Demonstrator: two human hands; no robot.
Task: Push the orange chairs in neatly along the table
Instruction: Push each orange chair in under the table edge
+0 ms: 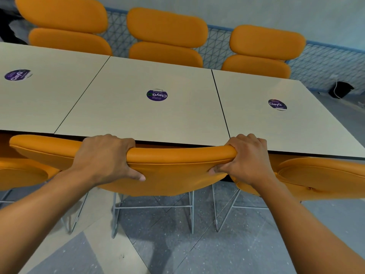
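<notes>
Orange backrest (177, 175) hard against the near edge of the table (158, 119): left hand (104, 157) wraps its top rim, fingers curled over, thumb beneath. Further right along that edge, right hand (246, 157) clamps the rim likewise, thumb pinching.

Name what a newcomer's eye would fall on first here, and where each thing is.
The left hand and right hand grip the top of an orange chair back at the near edge of the pale table. Three more orange chairs line its far side. Purple round stickers mark the tabletop.
</notes>
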